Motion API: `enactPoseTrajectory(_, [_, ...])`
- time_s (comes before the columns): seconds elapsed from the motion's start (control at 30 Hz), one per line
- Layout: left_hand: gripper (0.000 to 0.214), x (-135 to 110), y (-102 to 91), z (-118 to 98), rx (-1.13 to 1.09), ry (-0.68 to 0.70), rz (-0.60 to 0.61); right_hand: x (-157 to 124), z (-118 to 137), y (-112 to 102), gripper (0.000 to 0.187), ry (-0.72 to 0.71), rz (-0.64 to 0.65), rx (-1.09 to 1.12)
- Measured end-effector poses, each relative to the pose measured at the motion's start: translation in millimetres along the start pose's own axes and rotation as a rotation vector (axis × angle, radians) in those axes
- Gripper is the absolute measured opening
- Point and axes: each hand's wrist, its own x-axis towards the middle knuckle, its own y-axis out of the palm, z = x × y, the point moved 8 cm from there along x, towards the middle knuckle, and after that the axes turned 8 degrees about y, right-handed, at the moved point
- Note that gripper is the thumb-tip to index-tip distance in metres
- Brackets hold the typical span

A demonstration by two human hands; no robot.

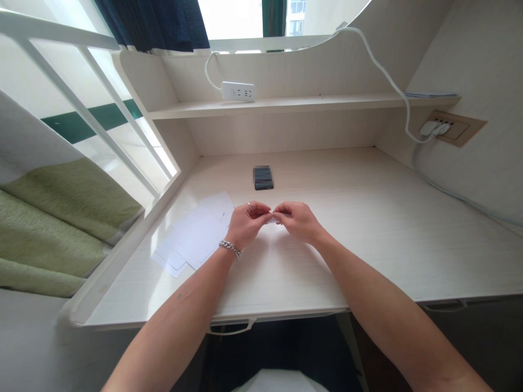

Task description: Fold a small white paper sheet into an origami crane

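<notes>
Over the middle of the desk [351, 218], my left hand [247, 220] and my right hand [298, 220] meet at the fingertips. Both are closed in a pinch on a small piece of white paper [274, 219], which is mostly hidden by the fingers. A ring and a chain bracelet [230, 248] are on the left hand and wrist. Several white sheets of paper [200, 231] lie overlapping on the desk to the left of my left hand. Beyond both hands lies a dark rectangular object [263, 177], blurred so that its kind does not show.
A shelf [294, 104] runs along the back, with a white power strip [238, 91] on it. At right, a white cable [384, 68] runs to plugs in a wall socket [455, 128]. White rails [81, 109] border the left side. Drawer handles [231, 330] sit under the front edge.
</notes>
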Motion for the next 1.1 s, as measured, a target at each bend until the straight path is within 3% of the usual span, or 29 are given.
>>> enactPoseTrajectory(0.27, [0.022, 3, -4.7, 3, 0.037, 0.02, -0.045, 7, -13, 11, 0.02, 0.07, 0.155, 0.192])
enactPoseTrajectory(0.47, [0.021, 3, -6.8, 1, 0.062, 0.031, -0.06, 7, -10, 0, 0.012, 0.011, 0.043, -0.018])
enactPoseTrajectory(0.67, [0.018, 2, -6.0, -1, 0.095, 0.052, -0.053, 6, -8, 2, 0.019, 0.026, 0.079, -0.023])
enactPoseTrajectory(0.87, [0.014, -1, -0.6, -9, 0.142, 0.086, -0.006, -1, 6, 1, 0.014, -0.07, 0.037, -0.144])
enactPoseTrajectory(1.1, [0.016, 1, -0.6, -4, 0.102, 0.031, -0.003, 1, 1, 1, 0.027, -0.006, 0.114, -0.198])
